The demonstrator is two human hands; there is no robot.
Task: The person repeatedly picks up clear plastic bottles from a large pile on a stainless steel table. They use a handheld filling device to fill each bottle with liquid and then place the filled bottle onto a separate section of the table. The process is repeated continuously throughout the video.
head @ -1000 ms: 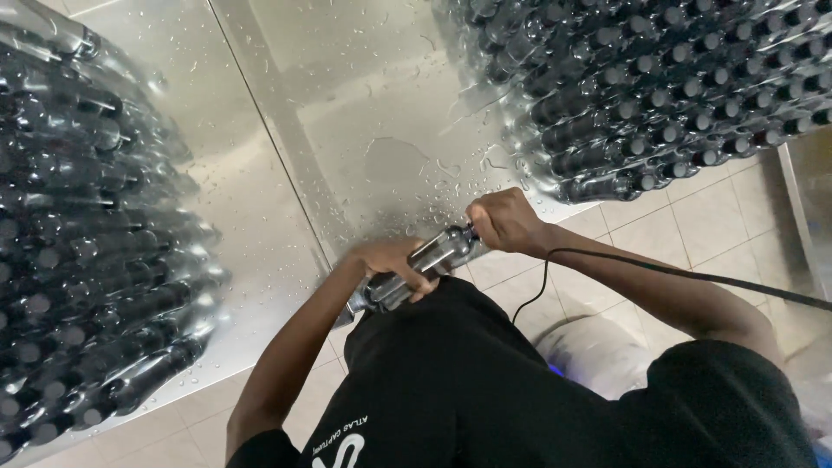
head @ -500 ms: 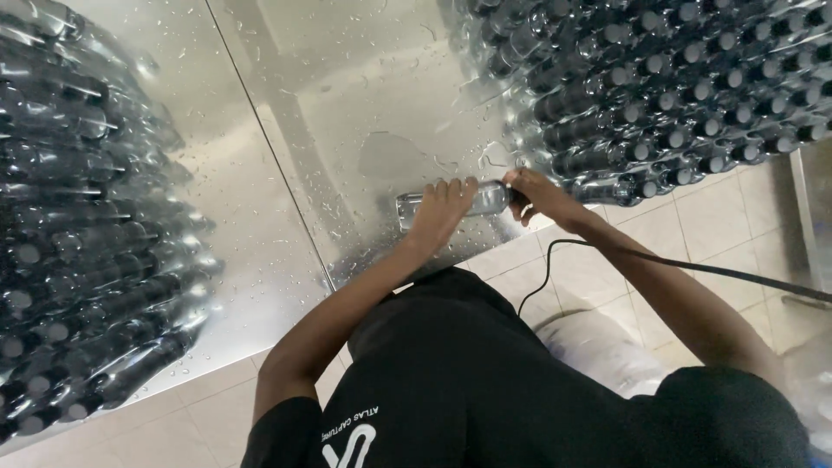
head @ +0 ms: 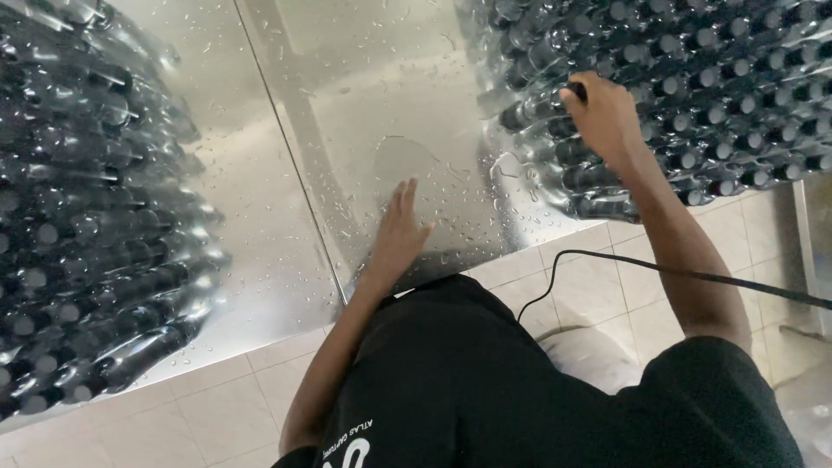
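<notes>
Bottles (head: 693, 95), dark and packed cap-outward under clear film, make up the pile at the counter's far right corner, and this is where my right hand (head: 602, 113) works. It is curled closed, knuckles up, fingers bent over a dark cap at the pile's upper left part; whether it truly grips that one bottle or only presses on it I cannot tell, since the fingers hide the contact. I judge the hand sits on the cap ends because those are the only parts that stick out enough to take hold of.

My left hand (head: 400, 227) lies open and flat, palm down, fingers spread, on the steel counter (head: 347, 104) near its front edge, holding nothing. I judge it is planted there as a prop, taking my weight while the other arm reaches far across to the right.

A second pile of wrapped bottles (head: 87, 217) fills the counter's left side, well apart from both hands, leaving a bare wet strip down the middle. Water drops bead on that strip, thickest around my left hand and along the right pile's near edge.

A black cable (head: 659, 270) runs from the right across the pale tiled floor (head: 217, 407) and passes under my right forearm, off the counter and untouched by either hand.
</notes>
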